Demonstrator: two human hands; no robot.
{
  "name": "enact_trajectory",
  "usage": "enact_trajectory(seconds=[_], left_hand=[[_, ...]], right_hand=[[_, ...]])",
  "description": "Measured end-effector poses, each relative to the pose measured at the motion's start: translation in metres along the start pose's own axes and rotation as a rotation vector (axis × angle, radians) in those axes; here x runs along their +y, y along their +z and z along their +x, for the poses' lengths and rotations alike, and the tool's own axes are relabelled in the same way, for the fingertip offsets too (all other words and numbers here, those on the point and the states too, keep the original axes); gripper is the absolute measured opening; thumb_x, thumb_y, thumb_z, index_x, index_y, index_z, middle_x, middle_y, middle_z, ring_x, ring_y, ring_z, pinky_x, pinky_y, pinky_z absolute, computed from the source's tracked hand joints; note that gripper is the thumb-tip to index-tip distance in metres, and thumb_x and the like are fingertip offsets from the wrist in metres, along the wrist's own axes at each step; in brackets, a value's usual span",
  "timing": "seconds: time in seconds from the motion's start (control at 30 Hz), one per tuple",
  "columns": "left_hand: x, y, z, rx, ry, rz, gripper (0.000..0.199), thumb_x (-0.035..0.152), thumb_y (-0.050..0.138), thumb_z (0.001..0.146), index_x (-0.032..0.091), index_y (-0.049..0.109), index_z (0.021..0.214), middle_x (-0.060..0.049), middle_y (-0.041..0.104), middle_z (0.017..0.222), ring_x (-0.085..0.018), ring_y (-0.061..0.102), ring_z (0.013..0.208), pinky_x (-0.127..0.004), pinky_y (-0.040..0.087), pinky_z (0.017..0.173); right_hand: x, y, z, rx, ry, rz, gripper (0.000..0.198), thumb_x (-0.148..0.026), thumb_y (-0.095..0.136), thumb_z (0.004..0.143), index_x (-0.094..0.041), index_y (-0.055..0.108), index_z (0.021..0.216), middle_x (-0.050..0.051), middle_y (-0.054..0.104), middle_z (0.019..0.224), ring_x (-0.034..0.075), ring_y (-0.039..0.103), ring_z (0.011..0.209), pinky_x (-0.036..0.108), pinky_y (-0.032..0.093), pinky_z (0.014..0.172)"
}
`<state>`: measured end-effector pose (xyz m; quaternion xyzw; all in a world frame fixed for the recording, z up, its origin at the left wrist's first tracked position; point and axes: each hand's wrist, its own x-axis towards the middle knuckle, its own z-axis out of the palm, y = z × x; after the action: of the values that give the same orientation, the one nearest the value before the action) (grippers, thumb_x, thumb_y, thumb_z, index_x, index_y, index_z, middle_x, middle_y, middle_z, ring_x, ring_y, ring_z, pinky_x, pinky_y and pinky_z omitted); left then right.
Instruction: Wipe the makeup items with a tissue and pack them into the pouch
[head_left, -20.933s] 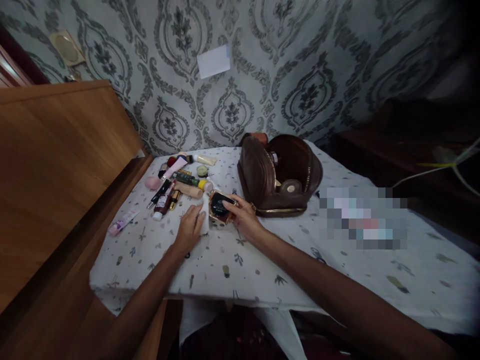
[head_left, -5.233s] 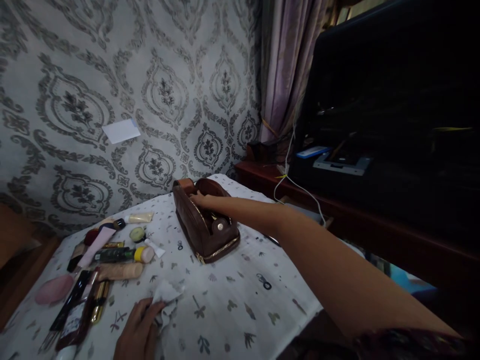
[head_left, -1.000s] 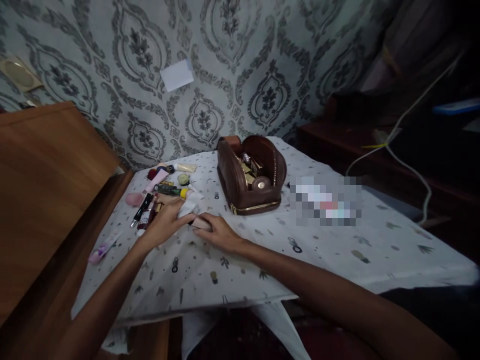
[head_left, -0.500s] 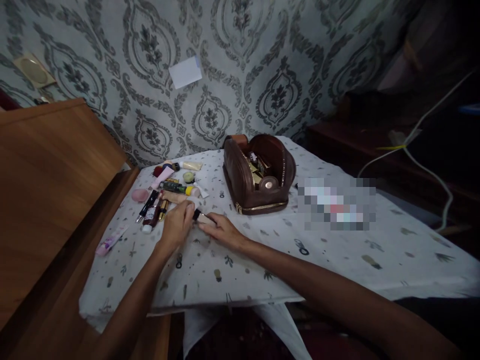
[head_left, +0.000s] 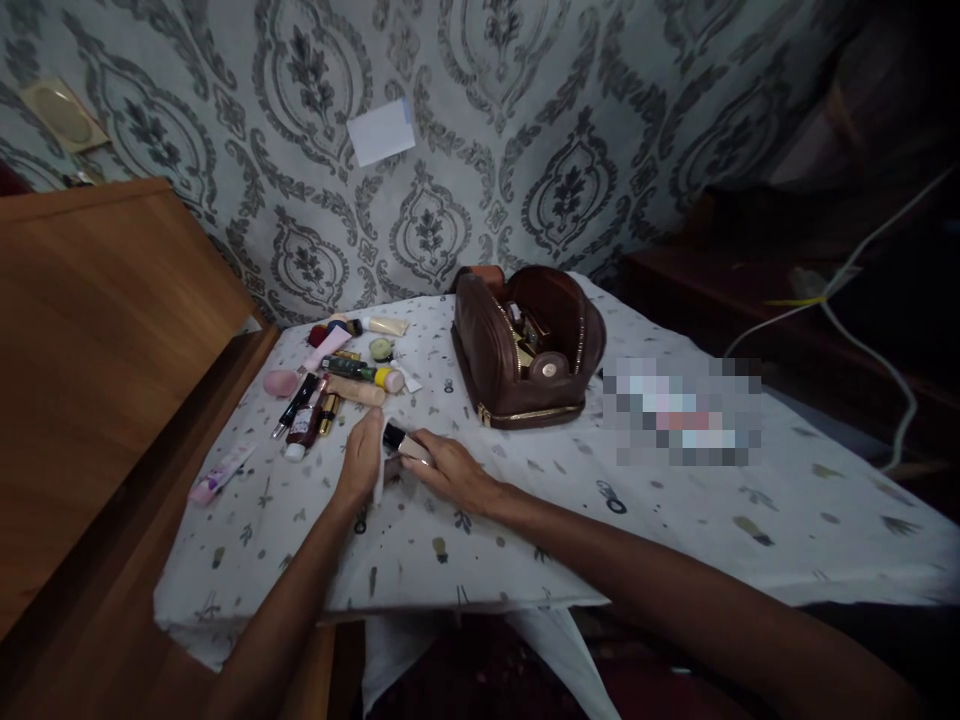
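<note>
Your right hand (head_left: 450, 468) clamps a small black-capped tube (head_left: 403, 444) just past its fingertips, while your left hand (head_left: 363, 457) closes on what looks like a white tissue (head_left: 379, 474) beside it; wipe with short strokes, keeping the tube pinned.

A small beige, black-capped tube (head_left: 405, 446) lies tilted above the tablecloth.
</note>
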<state>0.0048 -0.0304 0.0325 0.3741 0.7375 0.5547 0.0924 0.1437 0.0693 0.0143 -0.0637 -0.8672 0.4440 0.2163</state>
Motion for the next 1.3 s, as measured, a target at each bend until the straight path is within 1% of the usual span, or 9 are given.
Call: enact_trajectory(seconds=[0.23,0.4,0.5,0.57,0.7,0.87,0.97,1.1,1.3], left_hand=[[-0.002,0.003,-0.001,0.073,-0.056,-0.083,0.035,0.048,0.046,0.092,0.019,0.065,0.089,-0.006,0.068,0.097,-0.022,0.060,0.100,-0.032,0.047,0.094],[0.002,0.009,-0.006,0.091,-0.162,-0.184,0.042,0.053,0.044,0.093,0.019,0.065,0.107,-0.007,0.069,0.113,-0.023,0.062,0.111,-0.034,0.046,0.101],[0.003,0.012,-0.012,0.094,-0.113,-0.135,0.047,0.054,0.045,0.094,0.019,0.063,0.120,-0.008,0.063,0.132,-0.023,0.053,0.129,-0.034,0.038,0.112],[0.003,0.014,-0.015,0.055,-0.041,-0.097,0.051,0.057,0.042,0.095,0.018,0.062,0.122,-0.009,0.062,0.134,-0.023,0.050,0.133,-0.034,0.035,0.114],[0.002,0.013,-0.018,-0.049,0.075,-0.057,0.054,0.060,0.035,0.096,0.018,0.065,0.112,-0.009,0.069,0.111,-0.024,0.059,0.117,-0.036,0.047,0.101],[0.005,0.012,-0.016,-0.045,0.146,-0.021,0.049,0.057,0.032,0.098,0.019,0.062,0.093,-0.005,0.063,0.084,-0.021,0.061,0.090,-0.032,0.050,0.080],[0.009,0.013,-0.016,-0.057,0.173,-0.019,0.045,0.054,0.032,0.099,0.020,0.058,0.088,-0.003,0.059,0.080,-0.019,0.057,0.081,-0.030,0.047,0.074],[0.015,0.012,-0.018,-0.038,0.169,0.004,0.040,0.052,0.034,0.098,0.020,0.054,0.084,0.000,0.054,0.074,-0.016,0.052,0.072,-0.027,0.044,0.070],[0.016,0.006,-0.021,-0.050,0.251,-0.042,0.043,0.053,0.031,0.097,0.018,0.056,0.101,-0.004,0.061,0.089,-0.019,0.057,0.084,-0.029,0.046,0.078]], right_hand=[[0.003,0.004,0.001,0.000,-0.042,-0.019,0.015,-0.034,0.048,0.095,-0.020,0.048,0.092,0.000,0.053,0.077,0.017,0.048,0.069,0.029,0.039,0.068],[0.005,0.004,0.005,0.038,-0.019,0.025,0.024,-0.038,0.050,0.094,-0.016,0.053,0.103,0.007,0.058,0.090,0.022,0.054,0.085,0.035,0.044,0.080],[0.006,0.004,0.004,0.060,-0.022,0.054,0.030,-0.038,0.050,0.094,-0.014,0.051,0.112,0.011,0.060,0.101,0.025,0.057,0.094,0.039,0.045,0.087],[0.006,0.004,0.003,0.050,-0.033,0.072,0.029,-0.037,0.050,0.095,-0.015,0.049,0.113,0.011,0.060,0.103,0.025,0.057,0.095,0.040,0.046,0.087],[0.005,0.005,0.002,0.035,-0.038,0.081,0.027,-0.034,0.049,0.094,-0.017,0.045,0.115,0.010,0.060,0.103,0.023,0.056,0.093,0.039,0.047,0.086],[0.008,0.002,0.003,-0.005,-0.058,0.048,0.033,-0.026,0.051,0.090,-0.015,0.042,0.120,0.010,0.059,0.103,0.022,0.055,0.090,0.037,0.046,0.082],[0.008,-0.003,0.002,-0.056,-0.038,0.012,0.036,-0.024,0.054,0.086,-0.014,0.044,0.119,0.008,0.058,0.097,0.021,0.053,0.082,0.035,0.046,0.077],[0.005,-0.010,0.003,-0.104,-0.025,0.091,0.027,-0.023,0.056,0.084,-0.014,0.050,0.109,0.003,0.056,0.084,0.018,0.051,0.074,0.030,0.043,0.071],[0.004,-0.009,0.009,-0.036,0.052,0.150,0.023,-0.024,0.069,0.076,-0.017,0.055,0.094,-0.003,0.054,0.074,0.014,0.049,0.067,0.024,0.037,0.063]])
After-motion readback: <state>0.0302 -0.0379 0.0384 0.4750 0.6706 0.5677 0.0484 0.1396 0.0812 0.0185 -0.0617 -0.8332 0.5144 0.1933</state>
